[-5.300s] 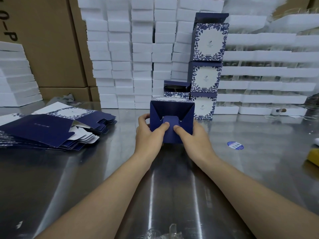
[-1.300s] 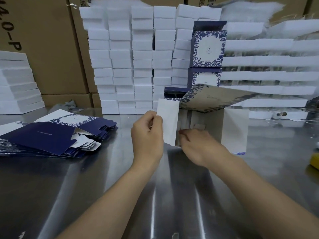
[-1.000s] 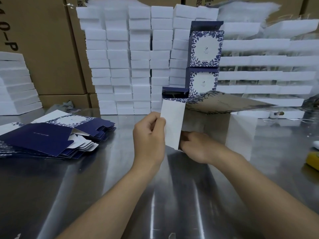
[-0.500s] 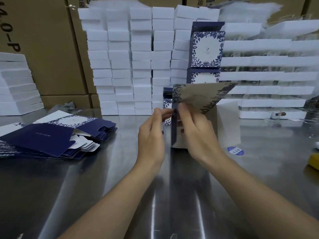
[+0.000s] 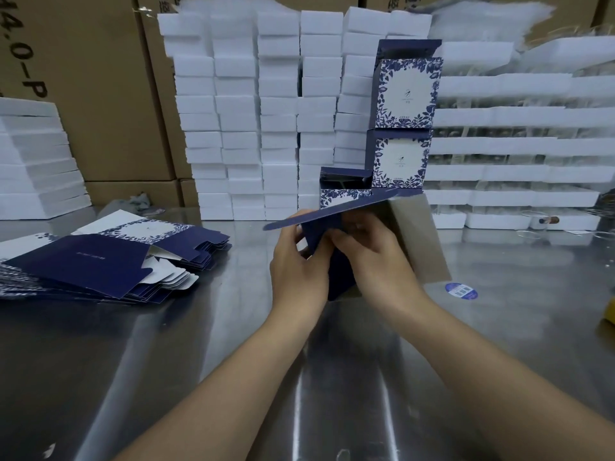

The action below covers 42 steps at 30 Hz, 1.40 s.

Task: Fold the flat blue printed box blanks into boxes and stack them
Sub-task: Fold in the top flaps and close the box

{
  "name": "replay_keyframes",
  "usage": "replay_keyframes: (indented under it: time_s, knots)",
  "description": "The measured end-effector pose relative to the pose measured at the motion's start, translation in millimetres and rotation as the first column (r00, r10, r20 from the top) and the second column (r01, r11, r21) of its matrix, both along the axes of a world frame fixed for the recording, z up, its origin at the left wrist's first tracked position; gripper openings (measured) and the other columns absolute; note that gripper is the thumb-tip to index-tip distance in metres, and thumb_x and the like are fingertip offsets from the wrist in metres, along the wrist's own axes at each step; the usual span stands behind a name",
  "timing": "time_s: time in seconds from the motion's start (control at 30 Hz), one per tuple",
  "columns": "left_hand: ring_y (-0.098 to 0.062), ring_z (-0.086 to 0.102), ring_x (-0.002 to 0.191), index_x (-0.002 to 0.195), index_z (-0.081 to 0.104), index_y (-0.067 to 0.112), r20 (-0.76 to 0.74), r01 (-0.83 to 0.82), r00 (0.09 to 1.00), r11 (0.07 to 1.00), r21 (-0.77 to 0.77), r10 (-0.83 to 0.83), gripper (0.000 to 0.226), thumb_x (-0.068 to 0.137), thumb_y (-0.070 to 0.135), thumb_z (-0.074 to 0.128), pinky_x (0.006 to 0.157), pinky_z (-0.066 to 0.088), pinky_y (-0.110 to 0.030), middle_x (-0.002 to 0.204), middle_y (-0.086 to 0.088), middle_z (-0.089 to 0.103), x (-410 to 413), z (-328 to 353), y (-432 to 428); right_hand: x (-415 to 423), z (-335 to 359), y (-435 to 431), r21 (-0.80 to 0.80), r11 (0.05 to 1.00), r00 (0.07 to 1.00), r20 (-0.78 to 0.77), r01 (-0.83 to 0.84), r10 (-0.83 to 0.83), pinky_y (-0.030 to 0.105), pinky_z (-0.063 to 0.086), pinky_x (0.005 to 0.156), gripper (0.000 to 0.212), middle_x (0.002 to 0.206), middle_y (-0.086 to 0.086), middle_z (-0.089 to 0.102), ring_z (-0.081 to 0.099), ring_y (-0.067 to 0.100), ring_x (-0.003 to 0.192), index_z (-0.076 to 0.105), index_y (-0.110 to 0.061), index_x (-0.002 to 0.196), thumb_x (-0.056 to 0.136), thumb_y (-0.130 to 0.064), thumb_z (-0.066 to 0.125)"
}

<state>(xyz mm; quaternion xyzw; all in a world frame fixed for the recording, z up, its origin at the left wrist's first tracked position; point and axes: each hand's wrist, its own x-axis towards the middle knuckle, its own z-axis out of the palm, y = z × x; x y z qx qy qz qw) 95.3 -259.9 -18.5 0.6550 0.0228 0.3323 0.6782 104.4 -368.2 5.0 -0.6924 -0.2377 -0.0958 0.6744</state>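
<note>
Steel gleams under your forearms as you work a half-formed dark blue card box (image 5: 336,271) at the middle of the polished metal table (image 5: 166,361); whether its lower corner rests on the surface cannot be told. Your left hand (image 5: 296,264) pinches the blue side panel just beneath a long blue flap (image 5: 332,212) that juts out level towards your left. Your right hand (image 5: 376,257) curls its fingers over the fold at the box's upper edge, with the plain grey inner wall (image 5: 419,241) standing open behind it. The step looks to be squaring the body and turning the flap. Brace the panel firmly with the left thumb, crease along the scored line rather than across it, and hold the walls square so the tab meets its slot without buckling the print. The fanned pile of flat blue printed blanks (image 5: 100,261) lies well apart on your left, ready for the next pick. The tower of finished blue-and-white floral boxes (image 5: 406,94) stands beyond your hands against white foam blocks (image 5: 239,111). A lone open-topped blue box (image 5: 346,188) sits just beside the tower's foot.
</note>
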Motion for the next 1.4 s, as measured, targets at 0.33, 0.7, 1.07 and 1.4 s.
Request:
replay_keyframes:
  time_s: [0.33,0.7,1.07,1.4]
  knots:
    - [-0.023,0.065,0.067,0.089,0.056,0.013,-0.104,0.067,0.98,0.766,-0.639,-0.172,0.015,0.103,0.017,0.059,0.058,0.054,-0.028,0.091,-0.014,0.065,-2.8,-0.6,23.1,-23.5,-23.8,21.5,-0.326,0.944,0.874,0.472,0.05,0.117,0.019,0.044,0.067,0.017,0.079,-0.018,0.065,0.062,0.003,0.072,0.065,-0.03,0.088,0.092,-0.014,0.059]
    - [-0.015,0.072,0.063,0.111,0.074,0.003,-0.181,0.055,0.959,0.772,-0.634,-0.217,0.045,0.077,0.026,0.093,0.054,0.056,-0.023,0.08,-0.004,0.077,4.6,0.8,17.3,-15.3,-26.3,28.5,0.107,0.992,0.893,-0.436,-0.071,0.111,0.017,0.022,0.042,0.046,0.05,0.002,0.045,0.035,0.011,0.036,0.058,-0.015,0.074,0.106,-0.048,0.055]
    - [-0.01,0.068,0.057,0.077,0.066,0.014,-0.212,0.11,0.946,0.859,-0.499,-0.244,0.032,0.09,0.04,0.079,0.055,0.054,-0.027,0.066,0.002,0.067,2.6,-2.1,4.9,-10.4,-24.1,27.8,0.341,0.94,0.876,-0.459,0.022,0.147,0.018,0.026,0.038,0.041,0.049,-0.003,0.043,0.032,0.007,0.039,0.056,-0.014,0.072,0.11,-0.026,0.05]
    - [-0.016,0.042,0.041,0.067,0.044,0.018,-0.173,0.146,0.96,0.92,-0.364,-0.22,0.042,0.104,0.027,0.06,0.046,0.038,-0.027,0.056,-0.001,0.047,0.4,-1.1,0.6,-10.4,-20.3,22.9,0.334,0.942,0.861,-0.476,-0.01,0.178,0.019,0.028,0.04,0.044,0.051,0.0,0.046,0.034,0.009,0.041,0.056,-0.017,0.063,0.105,-0.03,0.057]
